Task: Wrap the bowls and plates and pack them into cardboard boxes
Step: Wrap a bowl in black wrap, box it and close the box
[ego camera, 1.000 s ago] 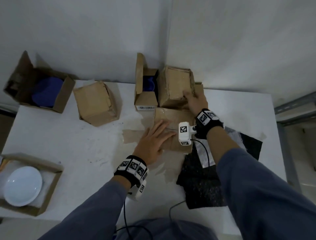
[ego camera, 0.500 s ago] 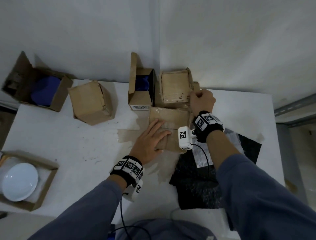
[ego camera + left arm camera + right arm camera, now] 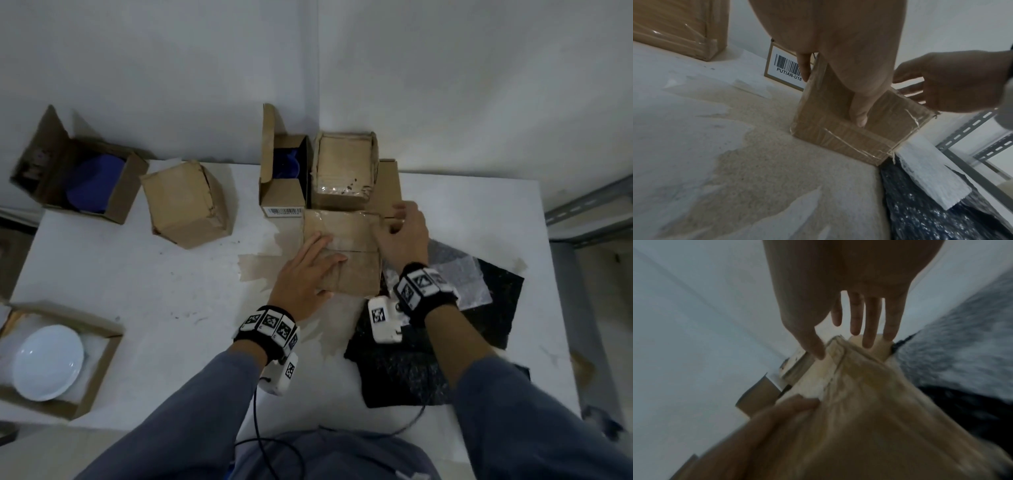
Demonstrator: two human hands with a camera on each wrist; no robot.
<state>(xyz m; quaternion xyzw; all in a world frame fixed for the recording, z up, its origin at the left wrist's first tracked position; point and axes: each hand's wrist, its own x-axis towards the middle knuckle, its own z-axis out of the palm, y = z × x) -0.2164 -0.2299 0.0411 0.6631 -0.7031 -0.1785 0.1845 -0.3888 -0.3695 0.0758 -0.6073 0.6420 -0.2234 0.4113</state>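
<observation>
My left hand (image 3: 310, 274) lies flat, fingers straight, pressing the top of the taped cardboard box (image 3: 356, 270) at mid-surface (image 3: 137, 291). My right hand (image 3: 406, 236) is spread over the box's far right corner, fingers extended; contact cannot be confirmed. A white bowl (image 3: 48, 363) sits in an open box (image 3: 99, 370) at near left.

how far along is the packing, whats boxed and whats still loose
Looks done: two closed boxes, one left, one at the back. In hand: left hand presses flat on a taped box; right hand open at its far corner. Left: white bowl unwrapped, two open boxes holding blue items.
</observation>
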